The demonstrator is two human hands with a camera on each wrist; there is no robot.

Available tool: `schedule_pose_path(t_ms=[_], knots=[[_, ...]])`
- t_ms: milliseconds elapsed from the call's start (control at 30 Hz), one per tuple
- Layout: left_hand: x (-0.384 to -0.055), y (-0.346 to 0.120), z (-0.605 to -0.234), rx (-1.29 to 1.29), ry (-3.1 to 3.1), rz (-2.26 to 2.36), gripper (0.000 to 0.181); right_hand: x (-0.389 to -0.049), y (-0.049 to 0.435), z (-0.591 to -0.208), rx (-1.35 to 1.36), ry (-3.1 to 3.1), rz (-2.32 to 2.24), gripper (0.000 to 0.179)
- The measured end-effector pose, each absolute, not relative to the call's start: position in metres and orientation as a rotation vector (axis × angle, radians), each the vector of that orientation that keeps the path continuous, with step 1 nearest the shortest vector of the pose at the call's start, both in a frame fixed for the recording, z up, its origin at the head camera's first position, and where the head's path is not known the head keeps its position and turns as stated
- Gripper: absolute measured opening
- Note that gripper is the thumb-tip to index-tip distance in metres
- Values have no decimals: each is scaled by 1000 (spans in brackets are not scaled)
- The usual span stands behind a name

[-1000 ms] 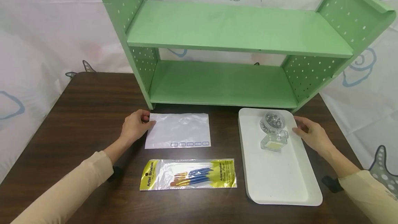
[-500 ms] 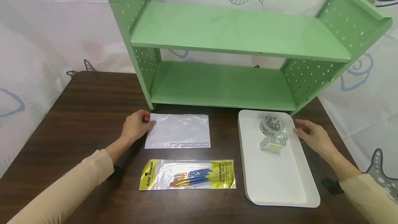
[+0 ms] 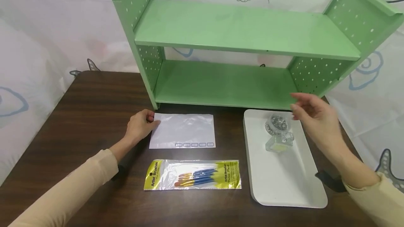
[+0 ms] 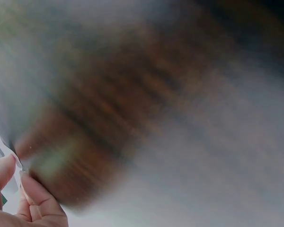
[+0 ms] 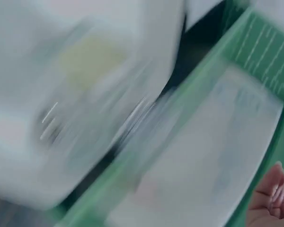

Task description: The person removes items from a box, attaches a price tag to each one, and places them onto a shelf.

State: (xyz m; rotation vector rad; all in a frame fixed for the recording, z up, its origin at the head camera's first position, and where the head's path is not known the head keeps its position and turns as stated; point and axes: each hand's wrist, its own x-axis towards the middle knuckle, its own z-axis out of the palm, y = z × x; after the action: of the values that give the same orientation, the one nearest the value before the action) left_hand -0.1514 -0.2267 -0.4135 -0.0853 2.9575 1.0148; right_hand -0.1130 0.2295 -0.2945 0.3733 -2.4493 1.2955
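A white envelope (image 3: 183,130) with a row of small printed boxes lies on the table in the head view. My left hand (image 3: 138,129) pinches its upper left edge between thumb and fingers; the left wrist view shows the thumb (image 4: 4,171) and fingers at the white edge. My right hand (image 3: 318,125) is raised over the right rim of a white tray (image 3: 284,181), fingers loosely bent, holding nothing. Close by, in the tray, stand a round clear container (image 3: 277,123) of small silver pieces and a square glass bottle (image 3: 279,143). The right wrist view is blurred.
A green two-tier shelf (image 3: 227,81) with perforated sides stands behind the tray and envelope. A clear pack of artist brushes (image 3: 193,174) lies in front of the envelope on the dark wood table (image 3: 94,115). A printed white cloth (image 3: 47,27) hangs behind.
My right hand has let go of the tray's right edge and lifted up and away from the table. The left hand stays at the envelope; the head view has shifted slightly.
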Motion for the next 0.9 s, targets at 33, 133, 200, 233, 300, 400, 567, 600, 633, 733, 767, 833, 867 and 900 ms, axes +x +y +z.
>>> schedule_pose_path(t_ms=[33, 133, 200, 233, 300, 400, 567, 600, 633, 733, 767, 833, 867, 900], knots=[[-151, -227, -413, -88, 2959, 1012, 30, -115, 216, -294, 412, -2493, 1357, 28], [-150, -227, -413, -93, 2960, 1002, 31, -122, 177, -302, 450, -2637, 1586, 29], [-150, -226, -413, -97, 2957, 1002, 31, -129, 155, -313, 409, -2716, 1747, 30], [-150, -226, -413, -101, 2956, 1001, 31, -133, 146, -320, 377, -2744, 1824, 32], [-150, -226, -413, -112, 2954, 1001, 31, -140, 130, -332, 316, -2798, 1916, 34], [-150, -224, -411, -125, 2953, 995, 32, -149, 113, -346, 224, -2856, 1997, 37], [-151, -221, -412, -137, 2945, 992, 32, -160, 94, -364, 39, -2969, 1989, 38], [-151, -221, -413, -140, 2943, 992, 31, -161, 91, -367, 4, -2985, 1981, 39], [-151, -221, -413, -141, 2944, 992, 31, -162, 89, -370, -28, -3000, 1974, 39], [-151, -222, -413, -137, 2949, 990, 31, -165, 83, -377, -97, -3032, 1958, 39], [-151, -223, -413, -132, 2952, 989, 31, -166, 81, -379, -120, -3037, 1957, 39], [-151, -224, -413, -126, 2958, 984, 30, -167, 78, -381, -157, -3048, 1952, 38], [-151, -224, -413, -123, 2960, 984, 30, -168, 77, -382, -167, -3056, 1945, 37], [-151, -225, -412, -121, 2961, 985, 30, -169, 76, -382, -189, -3061, 1939, 36]])
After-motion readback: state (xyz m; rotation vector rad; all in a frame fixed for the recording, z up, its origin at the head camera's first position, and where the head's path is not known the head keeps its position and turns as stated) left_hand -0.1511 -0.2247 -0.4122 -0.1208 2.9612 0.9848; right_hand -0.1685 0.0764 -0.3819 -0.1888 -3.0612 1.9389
